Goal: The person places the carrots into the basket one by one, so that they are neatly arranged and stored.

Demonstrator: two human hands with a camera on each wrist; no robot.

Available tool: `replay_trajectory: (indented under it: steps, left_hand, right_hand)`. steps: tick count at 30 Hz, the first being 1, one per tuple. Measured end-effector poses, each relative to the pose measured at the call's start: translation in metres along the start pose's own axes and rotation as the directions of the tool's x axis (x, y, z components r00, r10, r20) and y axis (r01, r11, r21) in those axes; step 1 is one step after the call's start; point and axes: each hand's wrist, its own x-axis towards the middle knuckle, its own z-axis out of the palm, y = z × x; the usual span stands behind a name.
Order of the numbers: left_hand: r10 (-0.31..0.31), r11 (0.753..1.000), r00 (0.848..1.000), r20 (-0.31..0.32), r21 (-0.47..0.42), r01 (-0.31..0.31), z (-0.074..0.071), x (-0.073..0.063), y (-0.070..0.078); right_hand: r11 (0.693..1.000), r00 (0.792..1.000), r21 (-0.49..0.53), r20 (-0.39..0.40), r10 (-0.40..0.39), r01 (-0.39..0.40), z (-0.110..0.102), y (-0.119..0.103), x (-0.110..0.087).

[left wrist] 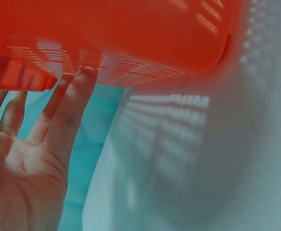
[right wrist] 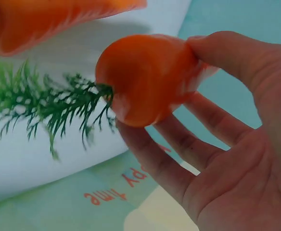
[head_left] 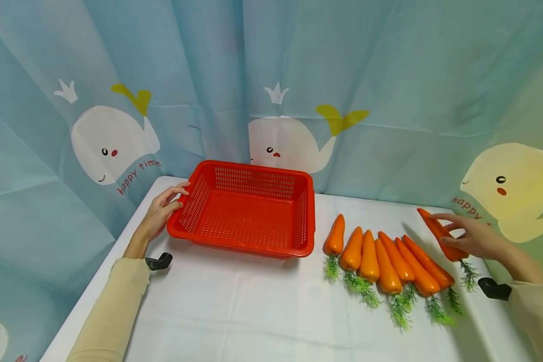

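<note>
At the left end of a red plastic basket (head_left: 249, 246), my left hand (head_left: 160, 211) holds the rim. Some of its fingers lie at the top of the rim, while in the left wrist view other fingertips (left wrist: 86, 72) touch the slotted outer wall. My right hand (head_left: 472, 236) pinches a carrot (head_left: 439, 234) near its thick end, thumb on one side and fingers on the other. This carrot tilts with its tip up and left; its leafy green top (right wrist: 58, 103) hangs free. Nothing lies inside the basket.
Several more carrots (head_left: 389, 274) lie side by side on the white table (head_left: 253, 311), between the basket and my right hand, tips away and green tops toward me. Behind the table hangs a blue curtain (head_left: 344, 60) printed with whales.
</note>
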Motion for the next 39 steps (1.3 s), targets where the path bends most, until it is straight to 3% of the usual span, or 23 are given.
replay_trajectory:
  steps: [5,13,20,31,39]
  left_hand:
    - [-0.004,1.0,1.0,0.012,-0.015,0.005,-0.001,0.0,-0.001]
    - [-0.011,0.999,1.0,0.026,-0.045,0.012,-0.002,0.0,0.0]
    - [0.008,1.0,1.0,0.029,0.003,-0.008,-0.001,0.001,0.001]
    - [0.005,0.998,1.0,0.007,0.068,-0.005,-0.001,0.002,0.003]
    - [-0.005,0.998,1.0,0.006,0.057,0.005,-0.001,0.002,0.004]
  right_hand:
    - [0.999,1.0,0.046,-0.017,0.023,-0.022,-0.009,-0.014,-0.001]
    - [0.98,0.992,0.159,-0.033,0.125,-0.118,-0.024,-0.029,-0.001]
    - [0.967,0.985,0.213,-0.072,0.16,-0.141,-0.033,-0.041,-0.002]
    - [0.972,0.988,0.216,-0.106,0.115,-0.09,-0.041,-0.058,0.001]
    - [0.971,0.99,0.229,-0.102,0.095,-0.07,-0.045,-0.066,0.005]
